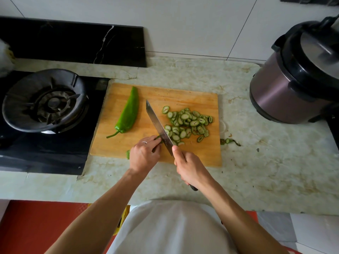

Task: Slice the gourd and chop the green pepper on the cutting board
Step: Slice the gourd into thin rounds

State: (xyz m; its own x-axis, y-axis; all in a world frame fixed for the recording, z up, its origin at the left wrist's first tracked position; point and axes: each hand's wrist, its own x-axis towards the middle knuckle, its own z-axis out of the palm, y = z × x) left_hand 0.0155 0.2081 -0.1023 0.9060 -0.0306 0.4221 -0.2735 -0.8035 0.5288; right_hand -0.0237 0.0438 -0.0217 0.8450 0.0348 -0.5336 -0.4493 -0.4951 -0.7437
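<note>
On the left of the cutting board (192, 156) the green pepper (128, 111) lies whole and uncut, stem toward the person, so that half of the task looks untouched. Nearer the front edge, the left hand (144, 154) curls its fingers (153, 142) over what remains of the gourd (159, 139) (only a short green stub shows past the knuckles). The knife (158, 126) stands right against those fingertips, blade down at the stub. The right hand (190, 167) is wrapped round its handle. Right of the blade, the gourd slices (187, 124) lie heaped; slicing seems nearly finished.
</note>
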